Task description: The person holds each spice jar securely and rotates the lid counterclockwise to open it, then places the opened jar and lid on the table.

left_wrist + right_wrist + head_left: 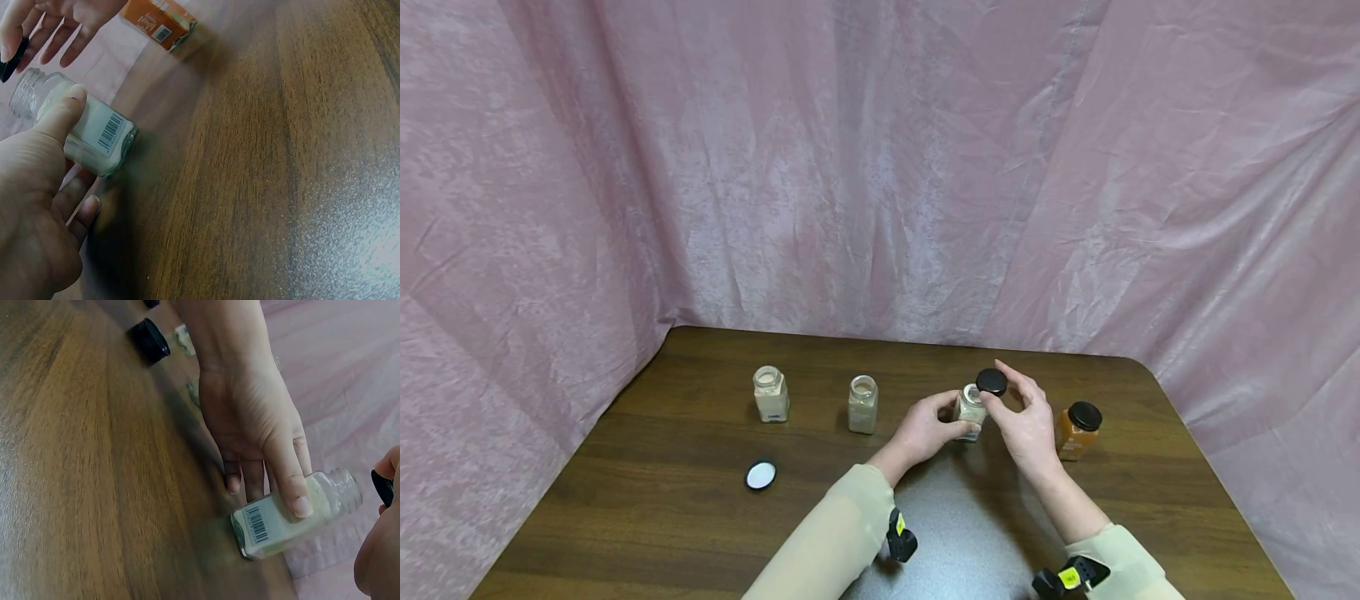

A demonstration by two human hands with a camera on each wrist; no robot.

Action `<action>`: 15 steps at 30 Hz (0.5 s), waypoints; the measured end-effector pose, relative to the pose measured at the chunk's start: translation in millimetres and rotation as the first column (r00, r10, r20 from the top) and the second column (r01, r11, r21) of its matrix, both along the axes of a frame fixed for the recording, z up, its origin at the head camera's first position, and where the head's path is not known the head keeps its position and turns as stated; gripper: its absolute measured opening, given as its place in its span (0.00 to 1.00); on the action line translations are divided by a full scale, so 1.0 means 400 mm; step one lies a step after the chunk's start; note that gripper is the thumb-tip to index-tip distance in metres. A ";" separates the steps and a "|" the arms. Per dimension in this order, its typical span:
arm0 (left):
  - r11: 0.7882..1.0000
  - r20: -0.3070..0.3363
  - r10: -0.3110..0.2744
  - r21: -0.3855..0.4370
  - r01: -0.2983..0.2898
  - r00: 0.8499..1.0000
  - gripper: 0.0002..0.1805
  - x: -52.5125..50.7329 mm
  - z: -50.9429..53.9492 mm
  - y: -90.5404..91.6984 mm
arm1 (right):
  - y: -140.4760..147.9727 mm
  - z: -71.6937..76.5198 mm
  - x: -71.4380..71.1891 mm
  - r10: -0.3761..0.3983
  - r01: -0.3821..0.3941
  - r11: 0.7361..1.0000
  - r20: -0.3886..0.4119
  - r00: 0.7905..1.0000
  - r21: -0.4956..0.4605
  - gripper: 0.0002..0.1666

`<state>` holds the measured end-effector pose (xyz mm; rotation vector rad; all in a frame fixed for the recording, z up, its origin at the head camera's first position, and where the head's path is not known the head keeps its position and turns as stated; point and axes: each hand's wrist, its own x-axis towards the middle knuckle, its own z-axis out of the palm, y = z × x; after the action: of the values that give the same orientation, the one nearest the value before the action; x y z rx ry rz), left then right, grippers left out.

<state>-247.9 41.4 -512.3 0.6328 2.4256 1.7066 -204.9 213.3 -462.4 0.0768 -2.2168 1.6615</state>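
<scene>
My left hand (928,429) grips an uncapped glass jar (967,411) of pale powder, thumb across its barcode side. I cannot tell whether the jar's base touches the table. My right hand (1028,423) pinches a black screw lid (992,382) by its rim, just above and to the right of the jar's mouth. In the left wrist view the threaded neck (26,94) is bare, and the lid (11,61) is apart from it. The right wrist view shows the left thumb (290,484) pressed along the jar (269,522).
Two uncapped jars of pale powder, one far left (771,395) and one nearer the middle (862,406), stand on the wooden table (647,508). A black lid (760,475) lies white side up. An orange jar (1077,433) with its lid on stands right. Pink curtains hang behind.
</scene>
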 end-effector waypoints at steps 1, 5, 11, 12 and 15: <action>1.000 -0.001 0.000 -0.002 0.000 1.000 0.26 0.000 0.000 0.001 | 0.002 0.001 0.002 -0.004 0.004 1.000 0.004 1.000 0.001 0.34; 1.000 -0.005 -0.001 0.009 0.001 1.000 0.26 0.001 0.000 0.001 | 0.011 0.006 0.016 -0.025 0.024 0.998 0.022 0.999 0.058 0.34; 1.000 -0.009 -0.004 0.025 0.004 1.000 0.26 0.004 0.003 0.000 | 0.025 0.012 0.043 -0.029 0.027 0.995 0.020 0.999 0.091 0.28; 1.000 -0.009 -0.002 0.024 0.002 1.000 0.26 0.005 0.003 0.000 | 0.028 0.013 0.048 -0.031 0.029 0.996 0.024 0.999 0.087 0.28; 1.000 -0.002 0.003 0.024 -0.003 1.000 0.27 0.004 0.002 0.001 | 0.035 0.015 0.063 -0.026 0.023 0.997 0.045 0.999 0.067 0.28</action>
<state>-246.1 41.7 -511.4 0.6345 2.4124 1.7398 -179.7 227.2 -456.2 0.0295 -2.2978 1.5917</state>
